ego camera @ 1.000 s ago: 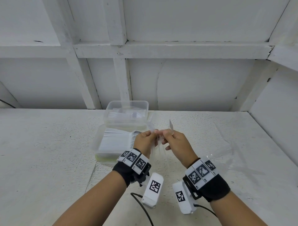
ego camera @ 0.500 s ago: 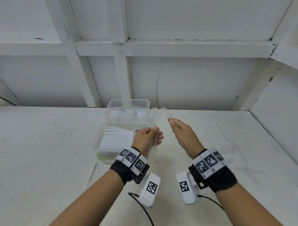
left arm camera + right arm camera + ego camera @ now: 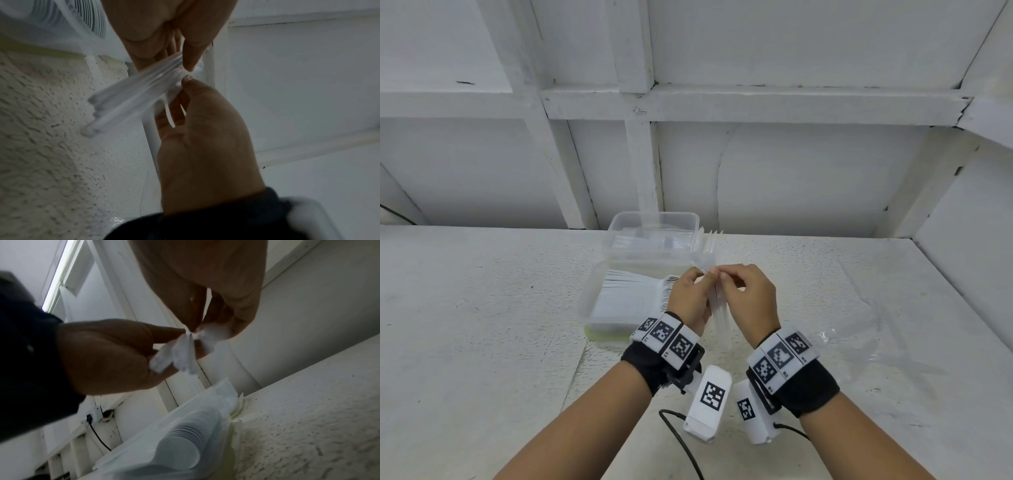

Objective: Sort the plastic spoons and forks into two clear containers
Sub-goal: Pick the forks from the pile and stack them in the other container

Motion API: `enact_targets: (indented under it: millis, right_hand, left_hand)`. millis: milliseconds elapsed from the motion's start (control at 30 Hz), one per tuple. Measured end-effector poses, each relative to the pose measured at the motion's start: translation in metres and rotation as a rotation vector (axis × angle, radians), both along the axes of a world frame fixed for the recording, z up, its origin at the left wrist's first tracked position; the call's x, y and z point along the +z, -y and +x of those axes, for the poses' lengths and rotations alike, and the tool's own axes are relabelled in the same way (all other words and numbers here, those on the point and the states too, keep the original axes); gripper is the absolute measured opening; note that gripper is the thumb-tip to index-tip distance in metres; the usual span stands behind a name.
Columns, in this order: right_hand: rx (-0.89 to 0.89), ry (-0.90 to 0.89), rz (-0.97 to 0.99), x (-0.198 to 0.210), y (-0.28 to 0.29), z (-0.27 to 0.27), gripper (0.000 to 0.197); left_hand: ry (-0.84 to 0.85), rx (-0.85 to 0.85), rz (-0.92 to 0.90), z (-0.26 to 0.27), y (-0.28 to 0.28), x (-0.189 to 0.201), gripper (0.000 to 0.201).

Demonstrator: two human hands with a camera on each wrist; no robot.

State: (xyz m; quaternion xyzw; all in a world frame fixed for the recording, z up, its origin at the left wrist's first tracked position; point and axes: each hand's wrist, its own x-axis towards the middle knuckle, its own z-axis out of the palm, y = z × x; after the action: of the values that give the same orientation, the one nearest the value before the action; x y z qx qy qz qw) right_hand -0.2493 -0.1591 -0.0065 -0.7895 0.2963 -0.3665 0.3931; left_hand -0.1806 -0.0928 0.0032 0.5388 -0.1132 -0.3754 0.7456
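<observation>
My left hand (image 3: 700,277) grips a bundle of clear plastic forks (image 3: 717,308), tines up, handles hanging down between my wrists. My right hand (image 3: 722,274) pinches one fork at the top of that bundle. In the left wrist view, the left hand (image 3: 186,65) and right hand (image 3: 186,81) meet on the bundle of forks (image 3: 133,95). The right wrist view shows the right hand (image 3: 197,328) pinching at the bundle of forks (image 3: 180,352), which the left hand (image 3: 164,340) holds. The near clear container (image 3: 594,284) holds stacked white spoons (image 3: 630,294). The far clear container (image 3: 654,219) holds clear cutlery.
A crumpled clear plastic bag (image 3: 859,339) lies on the white table (image 3: 482,325) right of my hands. White walls close off the back and the right side. A black cable (image 3: 681,442) runs under my wrists.
The right hand left the bundle, reached toward the far container half a second ago, and has come back to pinch at the top of the bundle. The left hand kept holding it.
</observation>
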Motion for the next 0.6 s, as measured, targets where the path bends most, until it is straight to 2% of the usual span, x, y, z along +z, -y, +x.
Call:
enact_targets:
  millis: [200,267,333,367,433,467,533,600]
  right_hand:
    - [0.081,-0.098,0.095,0.004,0.01,-0.007,0.029]
    - [0.118,-0.104,0.118,0.009,0.019,-0.01,0.029]
    - [0.119,-0.034,0.168,0.018,0.027,-0.012,0.017]
    - [0.149,-0.039,0.166,0.024,0.031,-0.012,0.019]
    - [0.283,-0.2,0.079,0.035,0.039,-0.012,0.032]
    - [0.352,-0.277,0.055,0.04,0.041,-0.011,0.03]
    - [0.427,-0.3,0.145,0.045,0.044,-0.007,0.016]
    - [0.451,-0.218,0.3,0.044,0.046,-0.005,0.014]
  left_hand:
    - [-0.071,-0.22,-0.029,0.007,-0.008,0.0,0.014]
    - [-0.037,-0.295,0.035,0.009,-0.013,0.0,0.013]
    - [0.039,-0.367,0.094,0.011,-0.016,0.0,0.013]
    - [0.078,-0.406,0.113,0.012,-0.018,0.001,0.013]
    - [0.137,-0.491,0.139,0.014,-0.02,0.002,0.013]
    - [0.147,-0.532,0.148,0.015,-0.021,0.003,0.013]
    - [0.137,-0.59,0.161,0.018,-0.023,0.006,0.011]
    - [0.132,-0.625,0.184,0.02,-0.027,0.008,0.01]
